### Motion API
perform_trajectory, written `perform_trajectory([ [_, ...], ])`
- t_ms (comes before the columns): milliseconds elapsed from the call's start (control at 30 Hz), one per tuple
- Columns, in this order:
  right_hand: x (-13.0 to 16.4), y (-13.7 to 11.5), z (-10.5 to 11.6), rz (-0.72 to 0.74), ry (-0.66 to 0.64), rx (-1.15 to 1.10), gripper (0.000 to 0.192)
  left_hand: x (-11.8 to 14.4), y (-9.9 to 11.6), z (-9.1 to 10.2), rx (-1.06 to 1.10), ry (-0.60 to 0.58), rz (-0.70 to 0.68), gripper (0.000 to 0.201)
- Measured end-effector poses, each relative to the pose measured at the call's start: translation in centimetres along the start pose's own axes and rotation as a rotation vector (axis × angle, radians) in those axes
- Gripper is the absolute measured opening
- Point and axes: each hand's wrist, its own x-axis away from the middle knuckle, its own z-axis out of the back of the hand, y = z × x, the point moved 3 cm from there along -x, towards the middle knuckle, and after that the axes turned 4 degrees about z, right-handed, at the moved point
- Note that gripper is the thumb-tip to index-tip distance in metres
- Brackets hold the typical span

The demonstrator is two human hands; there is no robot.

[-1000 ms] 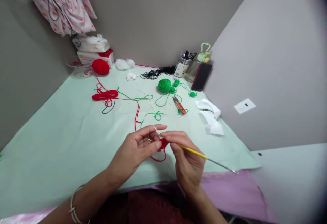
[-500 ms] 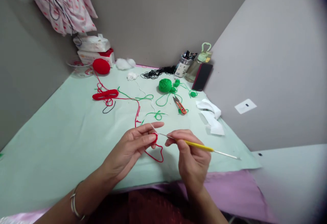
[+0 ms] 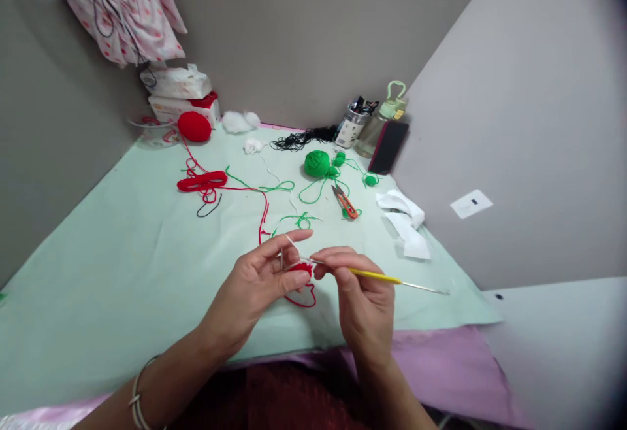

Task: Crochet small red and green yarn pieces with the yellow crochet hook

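left hand [image 3: 255, 286]: fingers pinched | right hand [image 3: 362, 306]: fingers pinched

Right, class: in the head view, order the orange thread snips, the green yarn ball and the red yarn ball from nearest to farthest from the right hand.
1. Orange thread snips, just beyond the right hand.
2. Green yarn ball, farther back, centre.
3. Red yarn ball, far left corner.
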Motion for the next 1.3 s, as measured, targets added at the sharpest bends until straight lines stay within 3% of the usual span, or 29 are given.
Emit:
perform_trajectory([
  [300,-0.4,0.3,0.0,-0.116,0.016,-0.245,0.016,0.3,0.2,0.4,-0.088,0.009,-0.028,0.032],
  [467,-0.1,-0.2,0.2,-0.074,-0.049,-0.137,0.017,0.4,0.3,0.5,-0.118,0.018,-0.047,0.030],
  [600,0.2,-1.2,0.3,0.065,-0.061,0.088,0.019,0.5,0.5,0.5,-0.165,0.031,-0.079,0.030],
  [767,0.5,-2.1,0.1,0.219,-0.173,0.370,0.021,0.7,0.9,0.0,-0.242,0.125,-0.134,0.026],
  [900,1.4,-1.9,-0.1,0.410,-0.192,0.565,0.030,0.8,0.9,-0.4,-0.249,0.165,-0.152,0.035],
  [1100,2.9,-0.8,-0.7,0.664,-0.157,0.900,0.060,0.6,-0.1,-0.7,-0.016,0.074,0.002,0.050],
  [1200,2.5,-0.9,-0.6,0.606,-0.146,0.804,0.054,0.4,-0.4,-0.5,0.127,-0.015,0.150,0.048],
  [1300,1.5,-1.2,-0.2,0.379,-0.087,0.528,0.034,0.2,0.0,0.0,0.146,0.000,0.161,0.042],
])
